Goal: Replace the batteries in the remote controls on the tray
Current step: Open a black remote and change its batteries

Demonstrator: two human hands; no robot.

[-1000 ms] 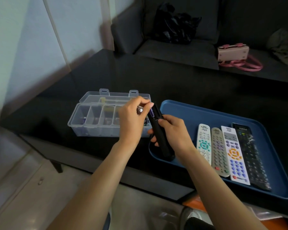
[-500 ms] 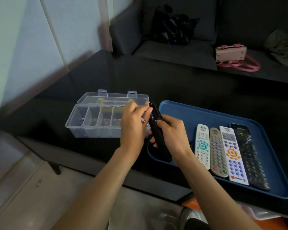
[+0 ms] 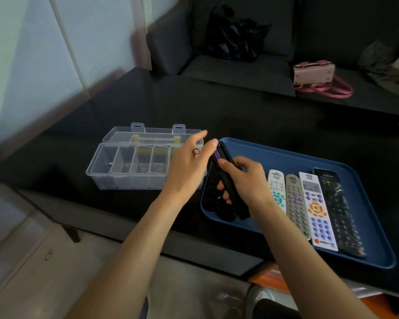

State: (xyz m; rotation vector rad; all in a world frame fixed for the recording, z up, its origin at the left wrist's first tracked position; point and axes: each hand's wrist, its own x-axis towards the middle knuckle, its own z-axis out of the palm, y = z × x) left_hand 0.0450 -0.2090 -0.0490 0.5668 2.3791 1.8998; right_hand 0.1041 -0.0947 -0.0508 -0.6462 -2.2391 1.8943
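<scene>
My right hand point(image 3: 247, 178) grips a black remote point(image 3: 241, 209) over the left end of the blue tray point(image 3: 286, 149), back side up. Its battery compartment is open, with a purple battery point(image 3: 217, 154) inside. My left hand point(image 3: 187, 166) is just left of the remote's top. It pinches a small battery point(image 3: 196, 151) between its fingers, and its index finger and thumb reach toward the compartment. On the tray lie a white remote with teal keys point(image 3: 277, 187), a grey one point(image 3: 296, 203), a white one with orange keys point(image 3: 317, 208) and a black one point(image 3: 339, 208).
A clear compartment box point(image 3: 129, 166) stands open left of the tray, with a purple battery point(image 3: 109, 168) in its left cell. Everything sits on a black table point(image 3: 194, 104). Behind it is a dark sofa with a black bag point(image 3: 235, 35) and a pink handbag point(image 3: 316, 74).
My left hand has opened its index finger and thumb away from the remote's top and now holds the battery further back between its fingers. The right hand keeps the remote in about the same place.
</scene>
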